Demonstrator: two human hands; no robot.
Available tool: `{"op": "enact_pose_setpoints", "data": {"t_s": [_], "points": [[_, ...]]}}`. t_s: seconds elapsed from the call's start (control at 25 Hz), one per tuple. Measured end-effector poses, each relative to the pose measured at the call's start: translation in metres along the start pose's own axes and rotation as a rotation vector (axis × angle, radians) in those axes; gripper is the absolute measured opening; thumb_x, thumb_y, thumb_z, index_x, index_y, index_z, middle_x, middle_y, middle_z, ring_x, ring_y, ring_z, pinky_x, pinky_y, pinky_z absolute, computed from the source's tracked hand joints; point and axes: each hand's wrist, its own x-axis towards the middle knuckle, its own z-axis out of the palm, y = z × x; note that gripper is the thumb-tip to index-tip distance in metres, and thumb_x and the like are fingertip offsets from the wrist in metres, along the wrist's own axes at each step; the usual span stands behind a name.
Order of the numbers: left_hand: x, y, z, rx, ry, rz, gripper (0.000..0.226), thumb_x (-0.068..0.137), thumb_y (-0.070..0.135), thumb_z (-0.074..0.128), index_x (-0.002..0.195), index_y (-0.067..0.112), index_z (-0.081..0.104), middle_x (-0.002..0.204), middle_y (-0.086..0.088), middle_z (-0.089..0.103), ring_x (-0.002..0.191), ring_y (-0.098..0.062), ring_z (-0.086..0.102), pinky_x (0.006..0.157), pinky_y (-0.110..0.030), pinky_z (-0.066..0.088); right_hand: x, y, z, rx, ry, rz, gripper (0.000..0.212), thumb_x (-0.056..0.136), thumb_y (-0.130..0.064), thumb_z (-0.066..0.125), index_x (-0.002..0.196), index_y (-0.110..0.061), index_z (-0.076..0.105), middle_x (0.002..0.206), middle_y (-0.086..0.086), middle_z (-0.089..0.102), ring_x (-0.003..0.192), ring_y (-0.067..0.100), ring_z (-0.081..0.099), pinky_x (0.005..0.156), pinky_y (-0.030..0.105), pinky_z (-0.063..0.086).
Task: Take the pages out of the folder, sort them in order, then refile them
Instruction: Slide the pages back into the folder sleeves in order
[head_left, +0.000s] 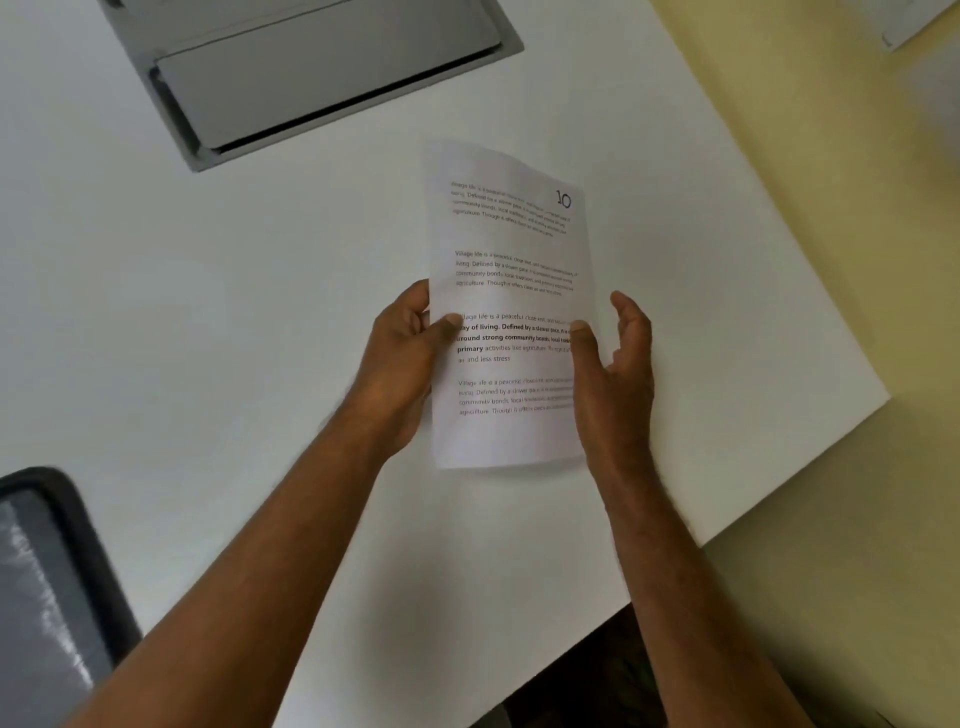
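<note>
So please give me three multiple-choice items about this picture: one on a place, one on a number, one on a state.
1. Where is the grey metal floor-box hatch?
A. upper left of the white table
B. lower right
C. under the sheet

2. Which handwritten number is on the white printed paper sheet?
A. 7
B. 10
C. 12

3. How is the sheet held?
A. flat on the table
B. by both hands
C. by one hand

Answers: 1 A, it sits at the top left. 2 B, "10" is written at its top corner. 3 B, the left hand and right hand pinch its sides.

White table (208, 312) with grey cable hatch (311, 67), yellowish floor (831, 182).
</note>
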Motion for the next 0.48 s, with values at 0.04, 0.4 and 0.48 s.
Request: {"op": "enact_pose_setpoints", "data": {"t_s": [0.04,0.4,0.48], "points": [[-0.012,0.003,-0.017,-0.08,-0.022,-0.017,0.037,0.106,-0.002,0.047,0.139,0.012,0.059,0.127,-0.008,0.074,0.114,-0.028,0.073,0.092,-0.039,0.061,-0.008,-0.003,0.009,0.006,-0.019,0.012,0.051,0.106,-0.023,0.056,0.154,-0.023,0.037,0.136,-0.014,0.043,0.094,-0.039,0.044,0.066,-0.007,0.04],[-0.132,0.017,-0.181,-0.323,-0.019,-0.033,0.045,0.102,-0.002,0.049,0.145,0.006,0.055,0.139,-0.016,0.066,0.121,-0.028,0.068,0.1,-0.038,0.058,-0.121,-0.024,0.115,0.255,-0.311,0.245,0.044,0.1,-0.038,0.065,0.141,-0.026,0.052,0.128,-0.009,0.068,0.109,0.006,0.069,0.092,0.028,0.057],[-0.161,0.017,-0.219,-0.226,0.094,-0.024,0.043,0.102,-0.004,0.049,0.143,0.006,0.057,0.133,-0.013,0.07,0.115,-0.026,0.071,0.095,-0.036,0.06,-0.148,-0.029,0.134,0.35,-0.369,0.314,0.04,0.098,-0.032,0.068,0.134,-0.017,0.06,0.112,-0.004,0.075,0.096,0.011,0.072,0.08,0.029,0.059]]}}
